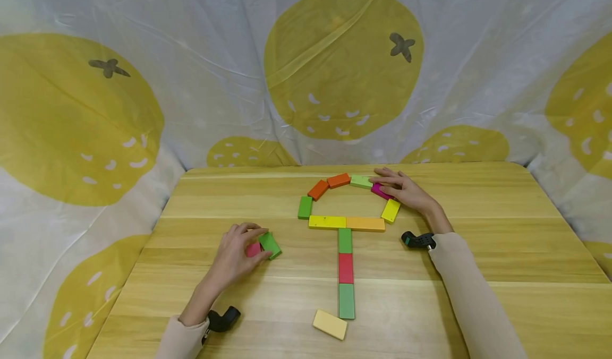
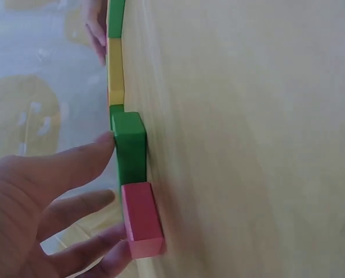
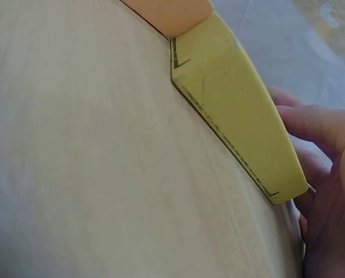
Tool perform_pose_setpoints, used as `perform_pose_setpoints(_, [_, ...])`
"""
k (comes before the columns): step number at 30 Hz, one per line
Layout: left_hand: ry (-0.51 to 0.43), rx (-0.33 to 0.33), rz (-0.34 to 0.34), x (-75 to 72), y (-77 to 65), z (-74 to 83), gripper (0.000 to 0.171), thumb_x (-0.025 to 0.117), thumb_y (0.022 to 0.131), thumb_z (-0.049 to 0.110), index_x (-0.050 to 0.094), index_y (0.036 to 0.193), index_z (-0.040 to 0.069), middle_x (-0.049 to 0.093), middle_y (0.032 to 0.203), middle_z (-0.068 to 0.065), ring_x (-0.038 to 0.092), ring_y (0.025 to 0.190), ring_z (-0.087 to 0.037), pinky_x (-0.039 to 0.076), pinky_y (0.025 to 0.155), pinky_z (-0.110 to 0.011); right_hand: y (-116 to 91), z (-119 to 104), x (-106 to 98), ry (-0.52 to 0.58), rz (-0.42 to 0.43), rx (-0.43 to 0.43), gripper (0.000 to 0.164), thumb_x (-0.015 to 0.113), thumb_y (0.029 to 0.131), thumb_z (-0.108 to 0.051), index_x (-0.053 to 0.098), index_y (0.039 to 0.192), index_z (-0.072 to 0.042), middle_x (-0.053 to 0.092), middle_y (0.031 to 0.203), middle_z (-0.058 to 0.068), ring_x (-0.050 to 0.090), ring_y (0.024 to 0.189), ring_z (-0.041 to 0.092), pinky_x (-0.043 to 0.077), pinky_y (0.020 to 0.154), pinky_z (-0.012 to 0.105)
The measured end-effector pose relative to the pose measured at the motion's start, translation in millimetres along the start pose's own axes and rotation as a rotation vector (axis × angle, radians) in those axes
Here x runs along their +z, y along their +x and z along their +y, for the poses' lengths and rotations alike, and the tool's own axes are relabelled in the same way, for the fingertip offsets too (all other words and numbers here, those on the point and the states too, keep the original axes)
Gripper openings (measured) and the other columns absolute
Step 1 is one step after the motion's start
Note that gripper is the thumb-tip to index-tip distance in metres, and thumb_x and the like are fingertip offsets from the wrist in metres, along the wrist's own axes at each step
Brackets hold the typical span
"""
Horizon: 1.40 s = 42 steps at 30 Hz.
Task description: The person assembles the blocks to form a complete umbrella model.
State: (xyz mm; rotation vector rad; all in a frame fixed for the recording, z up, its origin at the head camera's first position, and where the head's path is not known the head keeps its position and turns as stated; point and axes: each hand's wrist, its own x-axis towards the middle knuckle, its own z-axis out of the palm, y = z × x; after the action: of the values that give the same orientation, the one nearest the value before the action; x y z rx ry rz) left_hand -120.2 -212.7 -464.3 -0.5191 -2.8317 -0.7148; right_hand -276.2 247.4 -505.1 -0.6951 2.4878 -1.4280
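Note:
At the left, my left hand (image 1: 236, 253) has its thumb and index finger at the edges of a green block (image 1: 270, 245), pinching it. A pink block (image 2: 142, 217) lies against that block, beside the other fingers. My right hand (image 1: 406, 191) holds a magenta block (image 1: 381, 191) between thumb and fingers, at the right of an arch of blocks. Next to it in the arch are a light green block (image 1: 360, 181) and a yellow block (image 1: 391, 211). The right wrist view shows a yellow block (image 3: 236, 110) in front of the fingers, with the magenta one hidden.
Two orange-red blocks (image 1: 338, 180) and a green block (image 1: 304, 207) continue the arch. Long yellow (image 1: 327, 222) and orange (image 1: 365, 224) blocks run under it. A column with a red block (image 1: 346, 268) extends toward me; a cream block (image 1: 330, 324) lies by its end.

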Motion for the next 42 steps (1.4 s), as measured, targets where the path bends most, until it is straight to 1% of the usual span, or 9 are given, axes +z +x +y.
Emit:
perform_pose_setpoints(5, [-0.055, 0.006, -0.040, 2.5, -1.3, -7.0, 0.048, 0.091, 0.078, 0.020, 0.076, 0.122, 0.009, 0.071, 0.119, -0.011, 0.058, 0.103, -0.026, 0.034, 0.080, -0.032, 0.3, 1.0, 0.9, -0.015, -0.002, 0.000, 0.038, 0.053, 0.108, -0.011, 0.060, 0.145, -0.003, 0.029, 0.169, 0.021, 0.007, 0.162, 0.041, -0.012, 0.129, 0.059])
perform_pose_setpoints(10, [-0.107, 0.016, -0.073, 3.9, -1.4, -9.2, 0.050, 0.092, 0.077, 0.018, 0.076, 0.124, 0.011, 0.070, 0.118, -0.009, 0.057, 0.105, -0.025, 0.031, 0.080, -0.031, -0.3, 1.2, 0.6, -0.009, 0.002, 0.004, 0.038, 0.053, 0.108, -0.011, 0.060, 0.145, -0.003, 0.030, 0.169, 0.020, 0.008, 0.162, 0.041, -0.011, 0.129, 0.059])
perform_pose_setpoints(16, [-0.129, 0.026, -0.098, 5.0, -1.0, -9.3, 0.052, 0.094, 0.075, 0.023, 0.077, 0.123, 0.013, 0.067, 0.114, -0.006, 0.056, 0.105, -0.024, 0.031, 0.081, -0.031, -0.4, 1.0, 0.6, -0.009, 0.003, 0.003, 0.038, 0.054, 0.108, -0.010, 0.060, 0.144, -0.003, 0.030, 0.169, 0.021, 0.009, 0.161, 0.042, -0.011, 0.129, 0.059])
perform_pose_setpoints(20, [-0.142, 0.054, -0.119, 4.0, -1.1, -11.5, 0.053, 0.095, 0.073, 0.025, 0.077, 0.122, 0.015, 0.066, 0.112, -0.003, 0.057, 0.104, -0.022, 0.032, 0.082, -0.032, 0.0, 0.7, 0.6, -0.015, 0.001, 0.010, 0.038, 0.054, 0.108, -0.012, 0.060, 0.145, -0.004, 0.030, 0.169, 0.019, 0.010, 0.162, 0.040, -0.011, 0.129, 0.059])
perform_pose_setpoints(25, [-0.171, 0.083, -0.151, 0.8, -0.1, -16.9, 0.044, 0.093, 0.074, 0.015, 0.079, 0.116, 0.017, 0.066, 0.112, -0.002, 0.060, 0.106, -0.022, 0.037, 0.087, -0.034, 0.9, 1.9, 0.2, -0.001, 0.005, 0.006, 0.038, 0.054, 0.108, -0.013, 0.060, 0.144, -0.004, 0.030, 0.169, 0.020, 0.008, 0.162, 0.039, -0.012, 0.129, 0.058])
perform_pose_setpoints(32, [-0.258, 0.150, -0.198, -0.1, 2.8, -24.0, 0.033, 0.091, 0.075, 0.011, 0.081, 0.106, 0.017, 0.069, 0.112, -0.003, 0.062, 0.106, -0.022, 0.051, 0.091, -0.031, 1.8, 3.0, 0.0, 0.009, 0.002, 0.000, 0.038, 0.055, 0.107, -0.013, 0.061, 0.144, -0.004, 0.031, 0.169, 0.019, 0.003, 0.163, 0.038, -0.012, 0.129, 0.058])
perform_pose_setpoints(36, [-0.280, 0.173, -0.213, -1.0, 4.1, -24.8, 0.033, 0.092, 0.073, 0.013, 0.081, 0.103, 0.018, 0.074, 0.109, 0.000, 0.062, 0.104, -0.017, 0.050, 0.091, -0.027, 1.4, 2.6, -0.5, -0.004, 0.001, 0.004, 0.038, 0.055, 0.107, -0.012, 0.061, 0.144, -0.005, 0.031, 0.169, 0.019, 0.003, 0.163, 0.038, -0.011, 0.129, 0.058])
perform_pose_setpoints(40, [-0.277, 0.199, -0.236, -2.4, 4.1, -21.0, 0.033, 0.093, 0.072, 0.015, 0.082, 0.102, 0.021, 0.075, 0.108, 0.004, 0.059, 0.103, -0.012, 0.047, 0.090, -0.028, 1.0, 2.6, -0.7, -0.007, 0.001, 0.009, 0.038, 0.054, 0.108, -0.012, 0.061, 0.144, -0.004, 0.031, 0.169, 0.019, 0.004, 0.163, 0.038, -0.012, 0.129, 0.057])
perform_pose_setpoints(42, [-0.284, 0.199, -0.268, -3.7, 3.2, -17.0, 0.032, 0.093, 0.073, 0.016, 0.082, 0.103, 0.022, 0.075, 0.109, 0.006, 0.057, 0.104, -0.011, 0.041, 0.092, -0.029, 0.9, 2.6, -0.6, 0.001, 0.000, 0.009, 0.038, 0.054, 0.107, -0.011, 0.061, 0.144, -0.004, 0.030, 0.169, 0.019, 0.004, 0.163, 0.038, -0.012, 0.129, 0.057])
